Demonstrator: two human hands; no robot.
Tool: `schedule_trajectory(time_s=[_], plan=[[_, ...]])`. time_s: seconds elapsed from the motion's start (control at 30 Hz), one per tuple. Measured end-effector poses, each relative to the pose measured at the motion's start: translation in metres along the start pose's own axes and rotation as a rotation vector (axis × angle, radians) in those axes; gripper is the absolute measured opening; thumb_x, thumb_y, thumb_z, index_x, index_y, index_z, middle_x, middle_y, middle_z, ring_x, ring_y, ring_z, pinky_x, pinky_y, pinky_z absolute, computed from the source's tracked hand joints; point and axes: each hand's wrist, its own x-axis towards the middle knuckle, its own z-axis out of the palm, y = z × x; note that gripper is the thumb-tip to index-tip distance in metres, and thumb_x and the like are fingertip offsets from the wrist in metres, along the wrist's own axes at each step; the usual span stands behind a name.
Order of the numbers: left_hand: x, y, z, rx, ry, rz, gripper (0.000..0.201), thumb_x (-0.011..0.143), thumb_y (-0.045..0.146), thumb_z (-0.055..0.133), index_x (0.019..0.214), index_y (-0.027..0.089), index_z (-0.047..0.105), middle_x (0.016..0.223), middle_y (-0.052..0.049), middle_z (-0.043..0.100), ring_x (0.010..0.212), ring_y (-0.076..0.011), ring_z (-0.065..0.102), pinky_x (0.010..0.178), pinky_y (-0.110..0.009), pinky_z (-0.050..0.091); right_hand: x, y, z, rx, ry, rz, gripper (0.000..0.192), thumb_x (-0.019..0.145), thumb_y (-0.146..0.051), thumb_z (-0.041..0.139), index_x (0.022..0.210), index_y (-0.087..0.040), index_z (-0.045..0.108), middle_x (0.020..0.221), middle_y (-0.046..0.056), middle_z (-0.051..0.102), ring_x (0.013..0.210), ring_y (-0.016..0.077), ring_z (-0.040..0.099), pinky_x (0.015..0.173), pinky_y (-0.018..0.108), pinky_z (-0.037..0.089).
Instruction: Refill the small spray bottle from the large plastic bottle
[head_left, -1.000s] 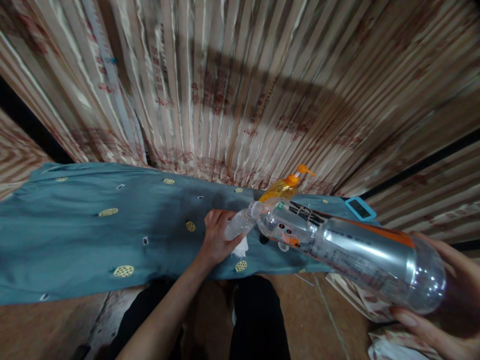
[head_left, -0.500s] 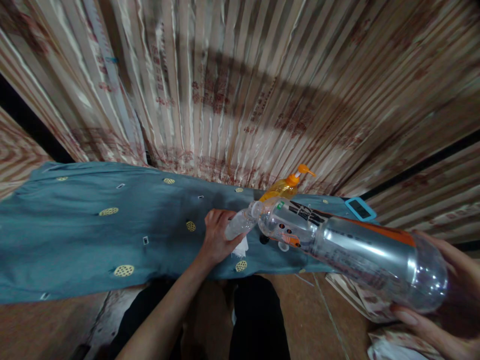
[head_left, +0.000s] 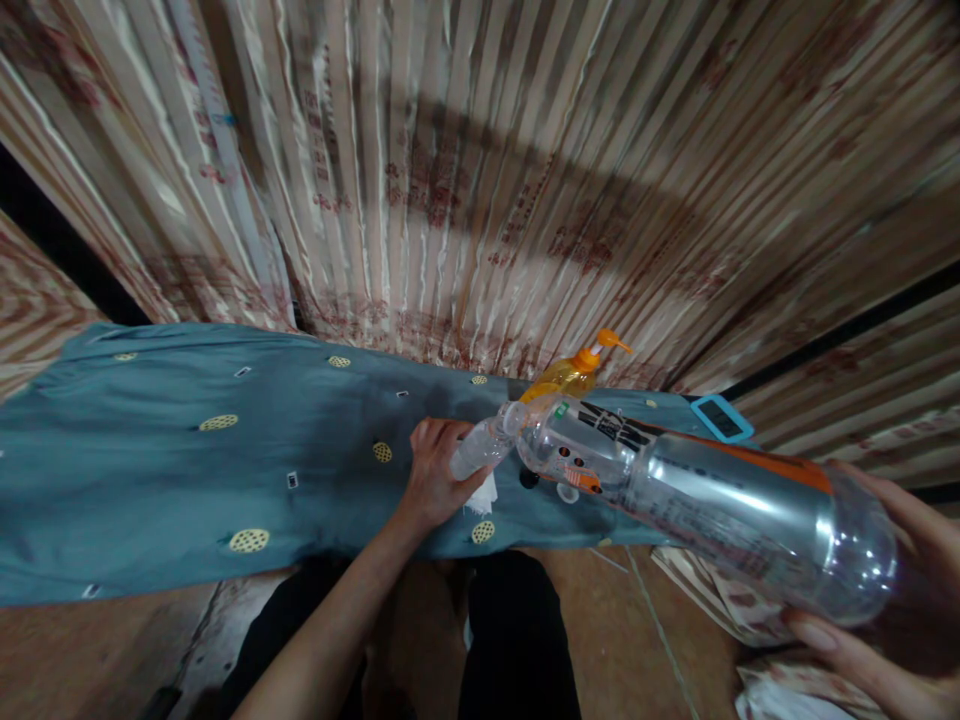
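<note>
My left hand [head_left: 433, 478] is closed round a small clear bottle [head_left: 480, 447], which leans to the right over the cloth. A large clear plastic bottle [head_left: 705, 500] with a silver and orange label lies tipped in the air, its base gripped by my right hand [head_left: 900, 590] at the right edge. The two bottles' mouths meet, and I cannot tell whether liquid passes between them. Below the big bottle's neck are a black cap [head_left: 529, 479] and a white cap [head_left: 568, 493]. White tissue [head_left: 482, 496] lies under the small bottle.
Behind the bottles stands a pump bottle [head_left: 566, 378] of yellow liquid with an orange top. A blue-framed device [head_left: 721, 418] sits at the right end of the teal tablecloth [head_left: 172, 480]. A striped curtain [head_left: 465, 180] hangs along the back. Bags [head_left: 787, 690] are on the floor.
</note>
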Motion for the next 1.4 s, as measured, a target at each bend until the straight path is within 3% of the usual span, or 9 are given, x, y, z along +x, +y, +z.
schedule_trajectory(time_s=[0.27,0.63,0.8,1.03,1.2,1.4], plan=[[0.0004,0.0005,-0.001,0.0,-0.001,-0.014,0.036,0.081,0.047,0.074,0.105,0.023,0.062,0.103,-0.006,0.067,0.099,-0.0276,0.057,0.095,-0.046,0.044,0.0008,-0.004,0.002,0.0,0.019,0.016,0.092,0.066,-0.036,0.087,0.151,-0.034,0.051,0.141,-0.001,0.064,0.12,0.0235,0.065,0.099,0.027,0.055],[-0.0009,-0.0016,0.0006,-0.002,0.009,-0.006,0.036,0.081,0.047,0.074,0.105,0.023,0.061,0.104,-0.006,0.067,0.1,-0.0275,0.057,0.095,-0.046,0.043,-0.0007,-0.0036,0.0,0.034,0.002,0.02,0.093,0.065,-0.034,0.088,0.15,-0.034,0.051,0.138,0.001,0.067,0.118,0.0197,0.068,0.095,0.019,0.054],[-0.0007,-0.0016,0.0003,-0.005,0.009,-0.005,0.037,0.08,0.046,0.075,0.106,0.023,0.062,0.103,-0.006,0.067,0.1,-0.0279,0.057,0.094,-0.046,0.044,-0.0017,-0.0031,0.0025,0.01,0.015,0.043,0.095,0.065,-0.038,0.088,0.152,-0.033,0.049,0.139,0.005,0.065,0.118,0.0266,0.068,0.095,0.031,0.059],[-0.0005,-0.0007,0.0005,-0.007,0.015,-0.006,0.037,0.081,0.047,0.074,0.105,0.023,0.061,0.103,-0.006,0.067,0.1,-0.0279,0.057,0.095,-0.046,0.043,0.0015,-0.0099,0.0041,-0.002,0.015,0.0,0.088,0.068,-0.037,0.086,0.15,-0.036,0.052,0.138,0.0,0.066,0.116,0.0211,0.068,0.096,0.023,0.056],[-0.0005,-0.0004,-0.0002,-0.009,0.006,-0.009,0.037,0.081,0.048,0.074,0.106,0.023,0.061,0.104,-0.006,0.067,0.1,-0.0277,0.057,0.096,-0.047,0.043,0.0012,-0.0104,0.0031,0.051,0.006,0.051,0.092,0.066,-0.034,0.088,0.15,-0.037,0.051,0.14,-0.003,0.064,0.119,0.0183,0.066,0.098,0.018,0.053],[-0.0005,-0.0006,0.0002,-0.005,0.013,0.011,0.037,0.081,0.045,0.075,0.106,0.022,0.061,0.103,-0.006,0.066,0.1,-0.0274,0.057,0.095,-0.046,0.043,0.0008,-0.0074,0.0027,0.026,0.012,0.05,0.093,0.065,-0.035,0.088,0.151,-0.033,0.051,0.139,0.0,0.066,0.117,0.019,0.068,0.095,0.018,0.053]])
